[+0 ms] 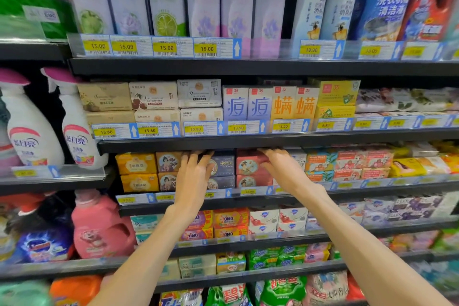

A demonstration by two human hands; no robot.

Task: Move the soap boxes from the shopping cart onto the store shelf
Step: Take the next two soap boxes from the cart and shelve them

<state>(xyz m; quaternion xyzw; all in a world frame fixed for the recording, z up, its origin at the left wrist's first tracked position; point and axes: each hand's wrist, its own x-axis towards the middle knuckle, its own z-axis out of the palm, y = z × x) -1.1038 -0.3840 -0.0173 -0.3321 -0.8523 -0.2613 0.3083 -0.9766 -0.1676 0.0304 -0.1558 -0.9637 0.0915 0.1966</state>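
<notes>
Shelves tagged 13.80 and 13.90 hang above both hands [192, 176] [280, 167], fingers straight against soap boxes [249, 165].

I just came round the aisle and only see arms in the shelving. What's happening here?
A person is stocking soap boxes. Both hands reach into the same shelf level: the left hand lies with fingers spread over the dark blue soap boxes, and the right hand rests against the pink soap boxes beside them, apparently pushing them into place. Yellow boxes sit further left. The shopping cart is not in view.
</notes>
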